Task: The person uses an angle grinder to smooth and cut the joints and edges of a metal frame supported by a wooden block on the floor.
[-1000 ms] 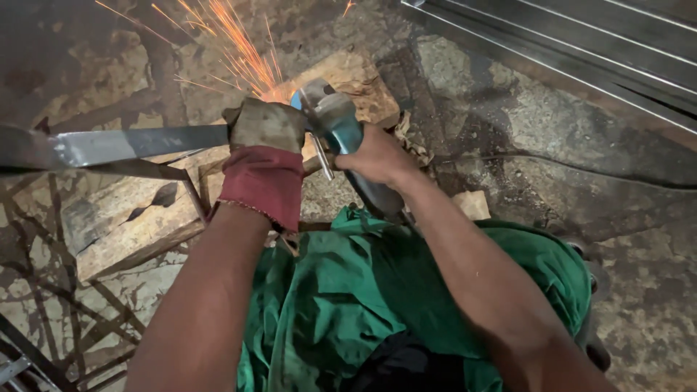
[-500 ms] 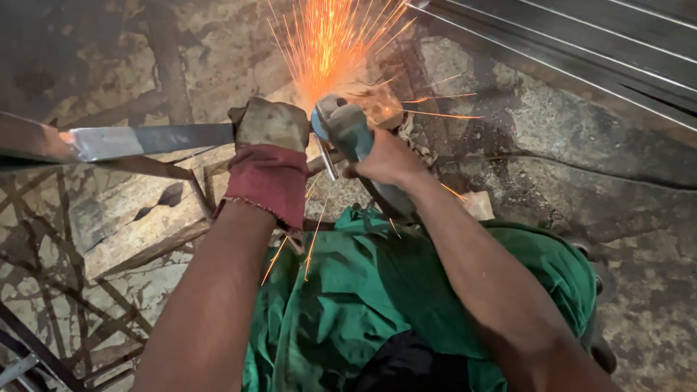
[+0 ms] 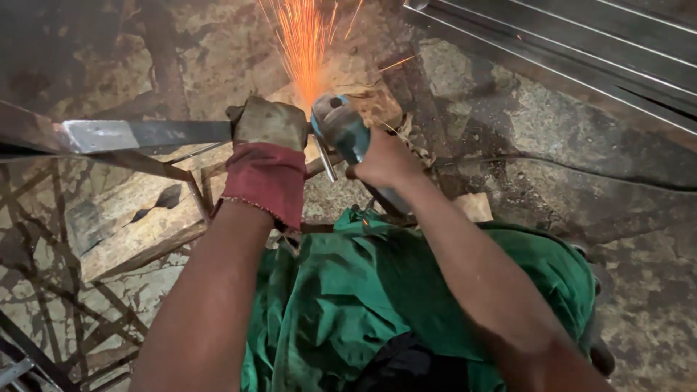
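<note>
My gloved left hand has its grip clenched on the flat grey steel bar; my right hand clasps the teal grinder, throwing orange sparks.

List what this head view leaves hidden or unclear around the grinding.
- Cut point on the metal bar: hidden behind the gloved left hand and the grinder.
- Grinder's disc: mostly hidden by its body and the spray of sparks.
- Bar's far end: cut off by the left edge.
- Right hand fingers: wrapped beneath the grinder.
</note>
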